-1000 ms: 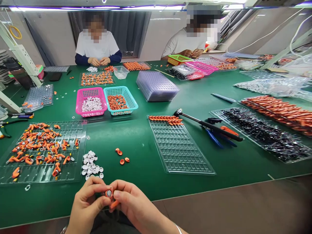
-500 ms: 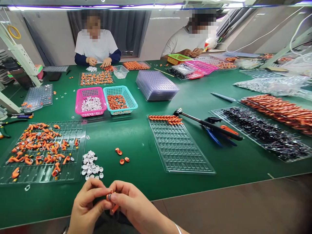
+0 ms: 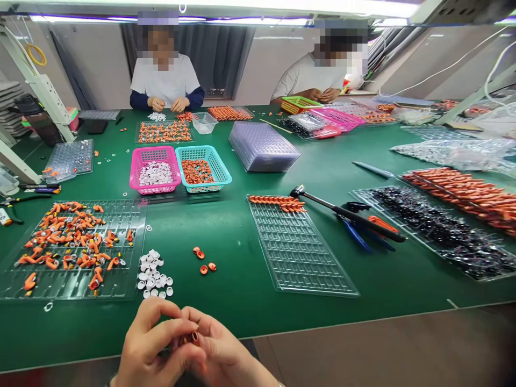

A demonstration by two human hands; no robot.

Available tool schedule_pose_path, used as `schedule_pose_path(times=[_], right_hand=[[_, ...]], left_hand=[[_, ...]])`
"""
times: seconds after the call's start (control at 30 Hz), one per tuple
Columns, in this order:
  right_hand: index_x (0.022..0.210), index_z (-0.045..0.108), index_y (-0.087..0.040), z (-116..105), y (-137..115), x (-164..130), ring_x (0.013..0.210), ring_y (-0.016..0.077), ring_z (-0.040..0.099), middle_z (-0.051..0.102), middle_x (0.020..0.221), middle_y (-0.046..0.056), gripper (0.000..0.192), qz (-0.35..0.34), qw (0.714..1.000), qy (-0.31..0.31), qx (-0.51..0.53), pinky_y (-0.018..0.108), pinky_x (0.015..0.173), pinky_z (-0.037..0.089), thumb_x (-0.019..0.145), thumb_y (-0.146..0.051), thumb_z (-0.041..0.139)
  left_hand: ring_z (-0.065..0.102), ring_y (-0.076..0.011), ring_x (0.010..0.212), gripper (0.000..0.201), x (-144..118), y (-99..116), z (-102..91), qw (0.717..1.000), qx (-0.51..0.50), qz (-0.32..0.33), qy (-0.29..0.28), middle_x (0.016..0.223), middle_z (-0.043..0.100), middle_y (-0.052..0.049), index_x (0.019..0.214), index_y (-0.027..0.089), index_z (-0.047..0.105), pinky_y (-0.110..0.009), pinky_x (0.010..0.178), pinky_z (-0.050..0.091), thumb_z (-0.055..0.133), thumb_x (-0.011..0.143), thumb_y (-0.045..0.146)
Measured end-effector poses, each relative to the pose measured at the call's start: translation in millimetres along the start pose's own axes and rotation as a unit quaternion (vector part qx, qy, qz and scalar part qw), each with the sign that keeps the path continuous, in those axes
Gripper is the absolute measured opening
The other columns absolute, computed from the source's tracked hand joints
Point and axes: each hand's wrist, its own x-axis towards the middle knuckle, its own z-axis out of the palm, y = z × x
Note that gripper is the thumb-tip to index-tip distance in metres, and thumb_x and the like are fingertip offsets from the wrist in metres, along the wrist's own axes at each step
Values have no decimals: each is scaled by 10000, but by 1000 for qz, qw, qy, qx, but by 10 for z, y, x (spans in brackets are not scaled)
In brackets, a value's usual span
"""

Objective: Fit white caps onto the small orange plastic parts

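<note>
My left hand (image 3: 151, 346) and my right hand (image 3: 226, 355) meet at the near table edge, fingers pinched together on one small orange part (image 3: 193, 338). Most of that part is hidden by my fingers. Just beyond my hands lies a heap of small white caps (image 3: 152, 274) and a few loose orange rings (image 3: 203, 260). A clear tray (image 3: 121, 220) at the left holds several orange parts. Another clear tray (image 3: 300, 252), to the right, carries a row of orange parts (image 3: 276, 202) along its far edge.
A pink basket (image 3: 137, 177) of white caps and a teal basket (image 3: 221, 172) of orange rings stand mid-table. A stack of clear trays (image 3: 262, 145), a black-handled tool (image 3: 346, 214), blue pliers (image 3: 358, 236) and trays of black and orange parts lie right. Two people sit opposite.
My hands have dropped lower and closer together, and my fingers now cover more of the orange part. The view has shifted slightly right and down.
</note>
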Motion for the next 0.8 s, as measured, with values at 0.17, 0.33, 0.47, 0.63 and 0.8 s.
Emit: schedule_pose_path(times=[0.17,0.33,0.47,0.63,0.8], right_hand=[[743,610,-167,-15,-5,19,571,73,488,596,721,-23,389,-75,996,10,-48,166,475,332,629,-365,925],[800,657,-162,-57,2,0,548,67,480,602,699,-27,402,-95,993,28,-60,178,503,347,618,-396,928],[793,650,-159,-76,8,-20,577,71,503,620,692,-19,418,-84,994,45,-52,173,540,345,586,-363,950],[774,617,-171,-94,20,-8,553,68,490,605,664,-31,412,-84,994,43,-47,170,521,324,600,-351,944],[812,631,-189,-81,-22,-48,676,120,542,619,803,4,357,-136,979,47,-143,231,617,426,694,-420,876]], left_hand=[[598,-190,748,157,43,3,-59,994,93,59,-3,793,655,-30,968,218,697,-287,689,513,695,883,350],[582,-217,812,195,-75,-64,-87,989,130,71,-14,849,674,-43,1067,228,683,-336,770,467,708,880,277],[599,-225,800,246,-88,-65,-95,984,154,91,-18,840,702,-39,1094,239,676,-355,772,449,735,860,284],[626,-218,763,226,-54,-41,-102,984,153,89,-14,818,722,-37,1077,249,707,-345,747,465,740,855,276],[666,-175,683,170,-26,-39,-99,997,-45,-55,-6,776,708,-26,1002,268,764,-251,627,552,759,832,259]])
